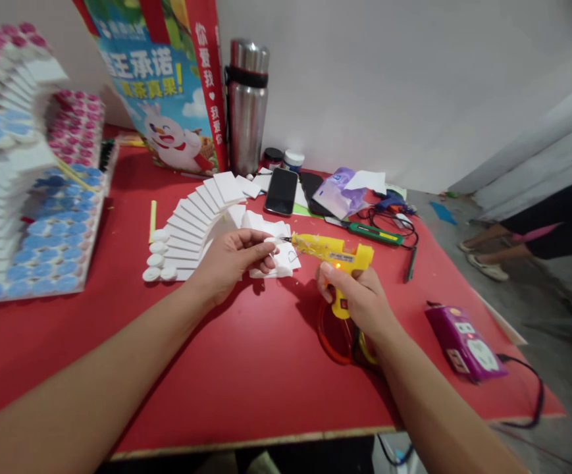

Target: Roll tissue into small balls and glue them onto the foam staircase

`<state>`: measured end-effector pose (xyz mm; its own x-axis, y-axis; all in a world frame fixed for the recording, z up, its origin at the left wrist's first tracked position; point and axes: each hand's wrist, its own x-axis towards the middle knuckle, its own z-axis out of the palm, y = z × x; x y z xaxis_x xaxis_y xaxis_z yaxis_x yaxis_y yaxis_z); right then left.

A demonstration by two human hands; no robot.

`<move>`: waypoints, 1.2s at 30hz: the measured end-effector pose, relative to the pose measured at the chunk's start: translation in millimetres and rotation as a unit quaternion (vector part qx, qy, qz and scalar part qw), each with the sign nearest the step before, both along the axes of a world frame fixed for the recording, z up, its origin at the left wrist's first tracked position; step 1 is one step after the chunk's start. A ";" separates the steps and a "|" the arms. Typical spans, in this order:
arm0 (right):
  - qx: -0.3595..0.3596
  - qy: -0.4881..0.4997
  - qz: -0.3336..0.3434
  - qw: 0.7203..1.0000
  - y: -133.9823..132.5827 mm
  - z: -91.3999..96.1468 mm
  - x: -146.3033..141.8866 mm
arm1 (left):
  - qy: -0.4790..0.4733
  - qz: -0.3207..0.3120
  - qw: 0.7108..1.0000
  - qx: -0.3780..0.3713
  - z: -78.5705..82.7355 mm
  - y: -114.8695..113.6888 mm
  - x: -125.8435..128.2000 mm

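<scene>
My right hand [357, 297] is closed around the handle of a yellow glue gun [332, 253], its nozzle pointing left. My left hand [231, 260] pinches a small white foam piece [270, 247] right at the nozzle tip. Under it lies a loose pile of white foam squares [278, 260]. Just left of that hand curves a spiral staircase of white foam steps [191, 224] with round white discs along its outer edge. All of it rests on a red table [246, 368].
A tall foam structure [24, 184] with blue and pink discs stands at the left. At the back are a steel flask [247, 105], a printed bag [167, 85], a phone [282, 191], cables. A purple power strip [465, 342] lies right. Another person's legs [513, 243] are beyond the table.
</scene>
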<state>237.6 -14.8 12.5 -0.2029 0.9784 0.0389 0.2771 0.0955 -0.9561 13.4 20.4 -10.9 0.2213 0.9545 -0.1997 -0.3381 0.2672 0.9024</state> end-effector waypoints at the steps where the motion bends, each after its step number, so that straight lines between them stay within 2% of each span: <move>1: 0.000 -0.002 -0.001 1.000 -0.1 0.0 0.2 | -0.002 0.001 1.000 -0.002 0.0 -0.2 0.2; 9: 0.010 0.000 0.010 1.000 -2.1 0.0 -2.5 | -0.005 0.003 1.000 -0.007 0.6 -0.2 0.5; 18: 0.007 -0.015 -0.010 1.000 -1.6 2.3 -0.9 | -0.006 0.003 1.000 -0.013 -0.7 1.4 -0.5; 25: 0.005 -0.016 0.012 1.000 -3.1 0.4 -2.1 | 0.001 0.005 1.000 -0.005 0.2 2.2 -0.5; 36: 0.011 -0.014 -0.018 1.000 -2.6 4.3 -0.7 | -0.004 0.012 1.000 -0.017 1.5 2.7 -1.4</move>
